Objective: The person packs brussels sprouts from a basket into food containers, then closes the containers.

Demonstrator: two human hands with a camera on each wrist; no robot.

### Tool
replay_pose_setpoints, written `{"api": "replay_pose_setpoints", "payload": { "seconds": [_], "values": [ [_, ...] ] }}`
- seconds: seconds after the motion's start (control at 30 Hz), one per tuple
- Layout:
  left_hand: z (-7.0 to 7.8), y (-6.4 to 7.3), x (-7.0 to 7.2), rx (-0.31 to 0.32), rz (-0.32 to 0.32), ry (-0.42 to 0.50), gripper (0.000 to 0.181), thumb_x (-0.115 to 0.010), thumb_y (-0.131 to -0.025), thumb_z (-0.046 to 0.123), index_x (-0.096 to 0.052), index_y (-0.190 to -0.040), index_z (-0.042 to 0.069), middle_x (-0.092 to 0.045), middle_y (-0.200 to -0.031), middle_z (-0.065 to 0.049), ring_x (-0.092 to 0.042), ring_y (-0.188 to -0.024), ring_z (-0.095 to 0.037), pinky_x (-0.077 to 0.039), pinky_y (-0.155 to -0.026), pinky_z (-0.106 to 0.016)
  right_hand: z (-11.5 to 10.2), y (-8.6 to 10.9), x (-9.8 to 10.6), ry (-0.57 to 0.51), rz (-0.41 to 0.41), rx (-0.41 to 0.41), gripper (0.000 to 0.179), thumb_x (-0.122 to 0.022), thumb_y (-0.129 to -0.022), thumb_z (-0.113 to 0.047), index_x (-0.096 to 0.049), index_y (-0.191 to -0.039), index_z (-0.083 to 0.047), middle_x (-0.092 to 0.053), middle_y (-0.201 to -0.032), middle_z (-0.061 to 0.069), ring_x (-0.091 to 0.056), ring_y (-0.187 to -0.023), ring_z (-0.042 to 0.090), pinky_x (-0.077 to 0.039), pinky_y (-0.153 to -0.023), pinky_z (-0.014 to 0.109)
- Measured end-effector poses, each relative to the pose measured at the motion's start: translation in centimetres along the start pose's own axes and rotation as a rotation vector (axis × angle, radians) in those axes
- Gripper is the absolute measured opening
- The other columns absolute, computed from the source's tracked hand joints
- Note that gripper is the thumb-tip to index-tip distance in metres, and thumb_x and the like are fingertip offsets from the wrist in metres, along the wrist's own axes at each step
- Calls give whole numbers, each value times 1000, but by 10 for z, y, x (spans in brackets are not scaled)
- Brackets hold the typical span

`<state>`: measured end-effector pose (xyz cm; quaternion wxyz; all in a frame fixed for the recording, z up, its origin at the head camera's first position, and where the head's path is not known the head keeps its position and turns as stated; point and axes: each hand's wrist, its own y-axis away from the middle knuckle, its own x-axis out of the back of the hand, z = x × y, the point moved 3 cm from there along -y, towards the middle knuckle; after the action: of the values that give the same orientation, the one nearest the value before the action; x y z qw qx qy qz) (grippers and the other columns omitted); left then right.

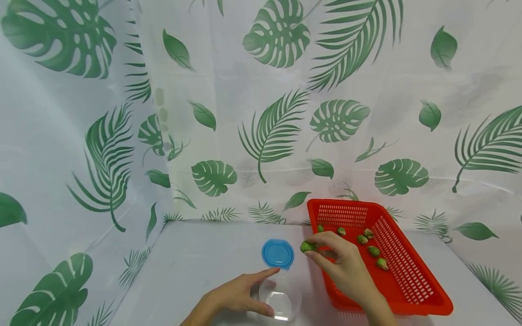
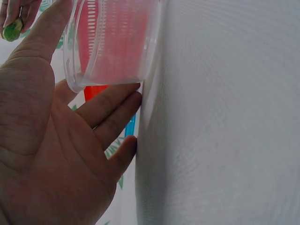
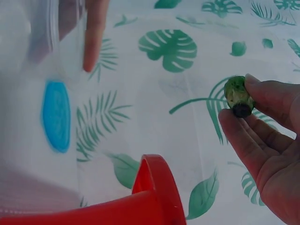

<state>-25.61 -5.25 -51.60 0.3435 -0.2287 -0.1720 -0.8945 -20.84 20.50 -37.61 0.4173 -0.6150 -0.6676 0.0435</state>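
Observation:
In the head view my right hand (image 1: 346, 265) pinches a green Brussels sprout (image 1: 307, 246) between thumb and fingertips, above the near-left side of a red basket. The right wrist view shows the sprout's dark cut stem end (image 3: 242, 110). My left hand (image 1: 240, 294) lies beside a clear round plastic container (image 1: 281, 304), thumb and index finger spread along its two sides. Its fingers look fairly straight in the left wrist view, close against the container's wall (image 2: 119, 47). A blue lid (image 1: 278, 253) lies flat just beyond the container.
The red slotted basket (image 1: 422, 283) stands on the right of the white table (image 1: 195, 258). Several Brussels sprouts (image 1: 373, 251) lie scattered inside it. White sheeting (image 1: 228, 145) printed with green leaves hangs at the back and left.

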Motion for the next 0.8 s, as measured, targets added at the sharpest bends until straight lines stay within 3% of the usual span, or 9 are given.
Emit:
{"api": "replay_pose_setpoints", "payload": {
  "seconds": [0.13, 0.3, 0.57, 0.8],
  "values": [
    [0, 0, -1, 9, -2, 13, 89, -83, -85, 52, -33, -157, 55, -47, -161, 11, -41, -152, -27, -34, -117, -70, 3, 2, -8, 27, -39, -41, 29, -81, -90, -11, -74, -114, -25, -72, -105, -11, -73, -91, 8, -62, -79, 22],
    [-1, 1, 0, -24, 4, -20, 89, -82, -86, 53, -31, -159, 53, -43, -162, 13, -42, -152, -24, -35, -118, -67, 7, 4, -22, 12, -122, -78, 26, -81, -91, -13, -75, -114, -21, -72, -106, -11, -72, -92, 6, -62, -79, 23],
    [-3, 1, 1, -57, 13, -35, 89, -82, -86, 55, -29, -157, 57, -44, -161, 16, -42, -151, -22, -36, -118, -66, 8, 7, -47, 56, -250, -22, 23, -80, -91, -10, -76, -111, -21, -72, -103, -8, -71, -92, 4, -63, -78, 25],
    [-3, 3, 0, -70, 31, -48, 89, -82, -85, 57, -30, -157, 56, -42, -163, 13, -42, -150, -18, -39, -120, -56, 14, 14, -69, 152, -310, 20, 21, -82, -89, -9, -76, -107, -18, -70, -100, -11, -67, -89, -1, -59, -79, 18]
  ]
}}
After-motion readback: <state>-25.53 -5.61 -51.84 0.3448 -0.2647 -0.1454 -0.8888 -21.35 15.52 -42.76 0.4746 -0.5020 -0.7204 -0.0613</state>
